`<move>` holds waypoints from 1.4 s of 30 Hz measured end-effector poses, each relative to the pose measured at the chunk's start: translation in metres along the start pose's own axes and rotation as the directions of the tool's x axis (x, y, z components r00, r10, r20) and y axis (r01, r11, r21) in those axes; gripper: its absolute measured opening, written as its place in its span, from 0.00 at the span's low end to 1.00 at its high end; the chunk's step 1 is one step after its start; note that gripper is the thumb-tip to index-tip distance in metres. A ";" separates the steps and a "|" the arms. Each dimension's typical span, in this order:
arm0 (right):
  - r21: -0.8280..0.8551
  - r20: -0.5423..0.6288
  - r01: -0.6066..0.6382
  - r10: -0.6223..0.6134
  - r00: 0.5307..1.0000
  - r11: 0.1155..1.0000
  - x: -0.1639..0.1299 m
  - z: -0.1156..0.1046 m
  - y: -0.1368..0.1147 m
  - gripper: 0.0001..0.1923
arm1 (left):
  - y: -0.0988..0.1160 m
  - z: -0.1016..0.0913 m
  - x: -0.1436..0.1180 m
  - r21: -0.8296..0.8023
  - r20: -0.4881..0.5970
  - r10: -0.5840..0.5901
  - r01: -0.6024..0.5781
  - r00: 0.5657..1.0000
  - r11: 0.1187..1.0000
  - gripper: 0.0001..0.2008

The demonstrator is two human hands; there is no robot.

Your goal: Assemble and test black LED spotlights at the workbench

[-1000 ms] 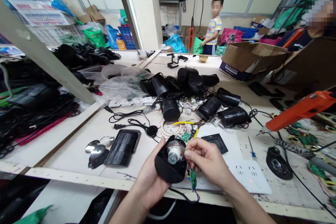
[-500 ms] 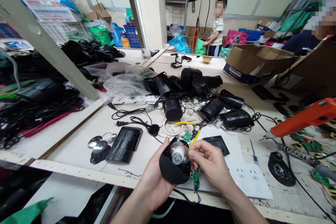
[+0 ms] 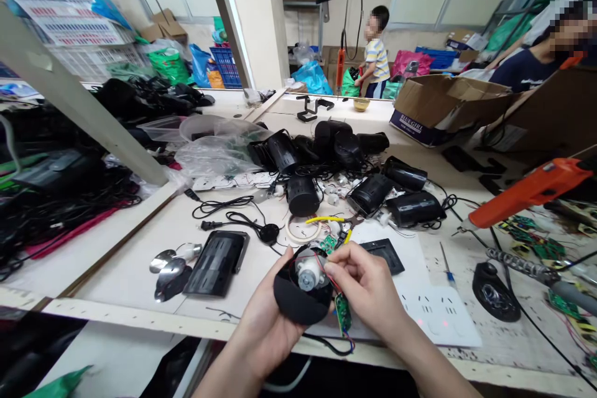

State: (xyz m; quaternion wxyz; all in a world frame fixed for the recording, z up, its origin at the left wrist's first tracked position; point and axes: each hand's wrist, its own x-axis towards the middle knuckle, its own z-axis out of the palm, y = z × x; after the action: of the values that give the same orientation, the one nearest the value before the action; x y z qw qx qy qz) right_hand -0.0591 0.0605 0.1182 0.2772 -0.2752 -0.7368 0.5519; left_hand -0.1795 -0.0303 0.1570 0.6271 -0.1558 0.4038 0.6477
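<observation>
Housing (image 3: pixel 298 298), black and rounded, is held above the near edge of the workbench (image 3: pixel 140 273), with its open side turned upward. Inside the housing a small silver motor (image 3: pixel 306 275) is seated, and red wires (image 3: pixel 326 270) run from it. The left hand (image 3: pixel 268 323) is wrapped around the underside of the housing, gripping it. The right hand (image 3: pixel 368 289) is closed in a pinch at the housing's right rim, with the fingertips (image 3: pixel 332 268) on the red wires. A green circuit board (image 3: pixel 343 314) hangs just right of the housing, below the right hand. A flat black panel (image 3: pixel 217 270) lies on the bench to the left of the housing. A pile of black casings (image 3: pixel 336 161) is seen well beyond the housing. An orange tool (image 3: pixel 527 193) lies far to the right of the housing.
</observation>
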 end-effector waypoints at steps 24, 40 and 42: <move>-0.168 0.144 0.308 -0.285 0.948 0.937 0.001 -0.016 -0.001 0.10 | 0.007 0.006 0.003 0.178 -0.070 -0.194 0.204 0.979 0.963 0.15; -0.112 0.159 0.363 -0.344 0.925 0.925 0.002 -0.020 0.006 0.11 | 0.003 0.012 0.002 0.090 -0.039 -0.130 0.133 0.991 0.987 0.15; -0.111 0.155 0.371 -0.353 0.923 0.922 0.000 -0.019 0.004 0.11 | 0.002 0.012 0.001 0.070 -0.051 -0.106 0.109 0.993 0.992 0.15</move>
State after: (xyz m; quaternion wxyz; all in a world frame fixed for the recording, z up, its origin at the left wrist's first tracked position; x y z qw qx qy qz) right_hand -0.0455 0.0745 0.1184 0.3054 -0.1154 -0.8282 0.4555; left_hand -0.1783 -0.0209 0.1648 0.6567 -0.1696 0.4327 0.5939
